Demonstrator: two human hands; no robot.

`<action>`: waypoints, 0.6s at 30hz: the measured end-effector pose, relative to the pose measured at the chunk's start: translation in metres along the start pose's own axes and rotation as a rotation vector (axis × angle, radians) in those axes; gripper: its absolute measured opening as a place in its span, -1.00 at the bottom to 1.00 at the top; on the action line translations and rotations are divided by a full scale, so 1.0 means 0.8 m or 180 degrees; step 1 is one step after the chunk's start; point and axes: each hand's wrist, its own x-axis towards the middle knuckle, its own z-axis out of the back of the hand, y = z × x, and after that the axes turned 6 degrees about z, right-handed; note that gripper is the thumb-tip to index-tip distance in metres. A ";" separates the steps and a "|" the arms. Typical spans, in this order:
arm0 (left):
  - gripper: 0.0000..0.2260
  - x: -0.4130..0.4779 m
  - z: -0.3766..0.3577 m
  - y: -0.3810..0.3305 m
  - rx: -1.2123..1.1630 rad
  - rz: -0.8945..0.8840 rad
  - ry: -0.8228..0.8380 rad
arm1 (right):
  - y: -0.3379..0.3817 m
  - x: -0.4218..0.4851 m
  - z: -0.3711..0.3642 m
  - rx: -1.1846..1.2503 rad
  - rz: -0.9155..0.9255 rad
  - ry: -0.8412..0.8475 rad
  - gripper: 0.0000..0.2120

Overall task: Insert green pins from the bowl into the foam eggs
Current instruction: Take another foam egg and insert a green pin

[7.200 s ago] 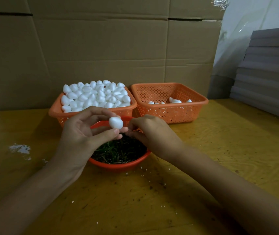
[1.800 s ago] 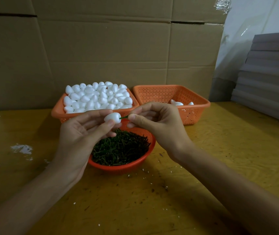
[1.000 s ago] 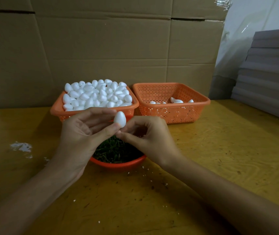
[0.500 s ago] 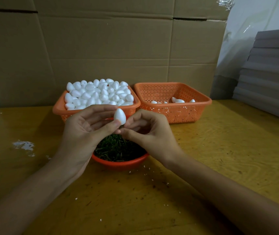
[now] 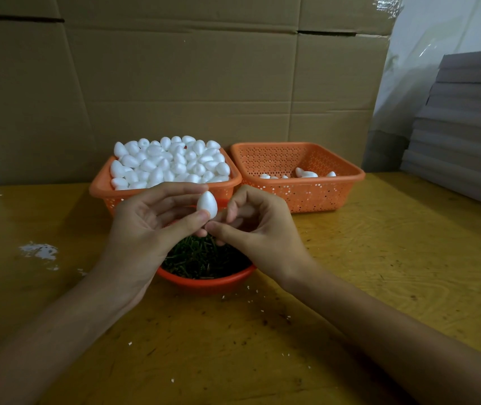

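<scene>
Orange bowl (image 5: 204,283) of green pins (image 5: 201,258) sits beneath both hands. The left hand (image 5: 145,226) pinches a foam egg (image 5: 207,204) upright above it; the right hand (image 5: 262,229) curls at its blunt base, any pin hidden. A light push straight along the egg's axis should serve best.

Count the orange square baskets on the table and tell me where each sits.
2. The left basket, heaped with foam eggs, sits at the back; the right basket, holding only a few, stands beside it. None seems hidden.
</scene>
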 end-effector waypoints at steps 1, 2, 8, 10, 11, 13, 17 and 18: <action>-0.72 0.000 0.000 0.000 0.0012 -0.0011 0.0012 | 0.000 0.000 0.000 -0.0024 0.0005 -0.0003 -0.74; -0.72 0.000 0.000 0.001 0.0021 -0.0020 0.0021 | 0.000 0.000 0.001 -0.0049 0.0010 -0.0003 -0.73; -0.73 0.000 0.003 0.001 0.0116 -0.0019 0.0086 | -0.002 0.000 0.001 -0.0138 0.0026 -0.0019 -0.72; -0.72 0.000 0.004 0.001 0.0163 -0.0032 0.0094 | -0.003 0.000 0.001 -0.0153 0.0036 -0.0031 -0.72; -0.72 0.000 0.004 0.001 0.0170 -0.0044 0.0098 | -0.003 0.000 0.001 -0.0172 0.0041 -0.0037 -0.71; -0.72 0.000 0.004 0.001 0.0179 -0.0067 0.0120 | -0.003 0.000 0.001 -0.0225 0.0060 -0.0029 -0.71; -0.72 0.001 0.004 0.002 0.0193 -0.0094 0.0133 | -0.002 -0.001 0.002 -0.0263 0.0085 0.0005 -0.72; -0.71 0.001 0.006 0.003 0.0206 -0.0116 0.0145 | -0.002 -0.002 0.002 -0.0271 0.0074 0.0006 -0.72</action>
